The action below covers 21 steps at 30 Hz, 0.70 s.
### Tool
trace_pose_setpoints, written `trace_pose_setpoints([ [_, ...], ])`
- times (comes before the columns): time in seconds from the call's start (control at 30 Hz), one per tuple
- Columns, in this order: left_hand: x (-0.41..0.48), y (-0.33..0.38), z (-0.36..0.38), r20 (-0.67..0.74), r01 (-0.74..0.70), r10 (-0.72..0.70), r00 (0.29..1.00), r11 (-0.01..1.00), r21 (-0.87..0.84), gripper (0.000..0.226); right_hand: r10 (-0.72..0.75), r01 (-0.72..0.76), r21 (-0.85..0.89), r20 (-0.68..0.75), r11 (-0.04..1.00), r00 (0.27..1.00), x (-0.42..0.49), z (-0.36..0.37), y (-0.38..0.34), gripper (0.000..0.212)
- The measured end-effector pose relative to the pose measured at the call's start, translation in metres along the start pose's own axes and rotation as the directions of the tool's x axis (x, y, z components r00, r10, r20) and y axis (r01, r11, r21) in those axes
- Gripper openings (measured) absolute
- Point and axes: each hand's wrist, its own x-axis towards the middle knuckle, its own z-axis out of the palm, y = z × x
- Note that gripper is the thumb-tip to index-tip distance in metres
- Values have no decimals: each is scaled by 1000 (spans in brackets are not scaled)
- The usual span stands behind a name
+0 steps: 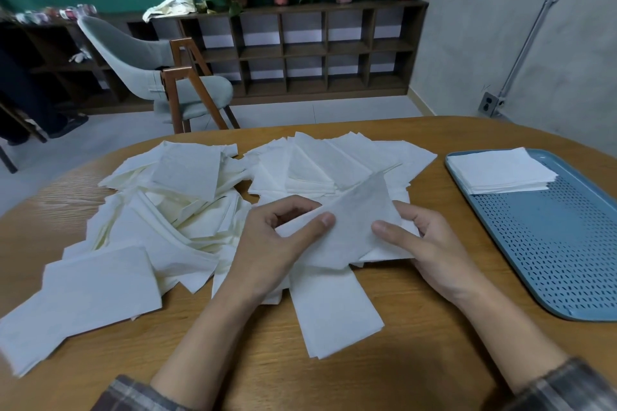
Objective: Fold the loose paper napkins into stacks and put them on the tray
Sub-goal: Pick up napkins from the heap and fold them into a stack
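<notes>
Thin, crinkly napkin [354, 210], perhaps half-folded, in pinch of left hand [277, 250] and right hand [434, 243], over woodgrain table [417, 327]

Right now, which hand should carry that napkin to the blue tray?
Probably the right hand: it holds the napkin and is nearer the blue tray. The left hand would have to cross over.

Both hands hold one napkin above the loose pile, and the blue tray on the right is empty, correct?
Not quite. The head view shows the blue tray is not empty: a stack of folded napkins lies at its far end. The rest holds: left hand and right hand hold one napkin above the loose pile.
</notes>
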Motion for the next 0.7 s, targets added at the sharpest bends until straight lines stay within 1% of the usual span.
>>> trace_pose_setpoints([
  [0.1, 2, -4, 2, 70, 44, -47, 996, 998, 42, 5, 14, -14, 14, 27, 1000, 1000, 0, 0, 2, 31],
  [0.17, 2, -5, 4, 82, 65, -69, 994, 996, 57, 4, 12, -12, 4, -8, 1000, 1000, 0, 1, 2, 24],
  [0.2, 2, -6, 4, 64, 63, -67, 996, 996, 65, 5, 11, -11, 0, -30, 1000, 1000, 0, 2, 1, 24],
  [0.23, 2, -8, 5, 29, 49, -51, 998, 996, 78, 8, 12, -12, -8, -45, 1000, 999, 0, 3, 1, 26],
  [0.3, 3, -11, 5, -39, 20, -16, 999, 996, 89, 23, 20, -21, -20, -82, 1000, 996, 0, 3, 0, 25],
  [0.37, 3, -11, 5, -20, 18, -17, 1000, 998, 63, 35, 27, -31, -29, -132, 999, 991, 1, 4, -1, 24],
  [0.4, 3, -10, 6, 18, 14, -15, 1000, 998, 62, 35, 28, -34, -36, -155, 999, 988, 1, 3, -1, 23],
  [0.47, 1, -10, 8, 84, -29, 20, 996, 993, 113, 23, 21, -31, -53, -187, 998, 982, 2, 3, 0, 22],
  [0.53, 1, -11, 10, 78, -33, 23, 997, 992, 123, 9, 11, -25, -65, -199, 998, 980, 3, 2, 1, 23],
  [0.63, 2, -13, 8, 16, 7, -9, 1000, 995, 104, 10, -28, 9, -116, -165, 993, 986, 3, 2, 1, 30],
  [0.7, 2, -12, 9, 13, 9, -10, 1000, 995, 98, 8, -38, 19, -134, -137, 991, 990, 3, 3, 1, 40],
])
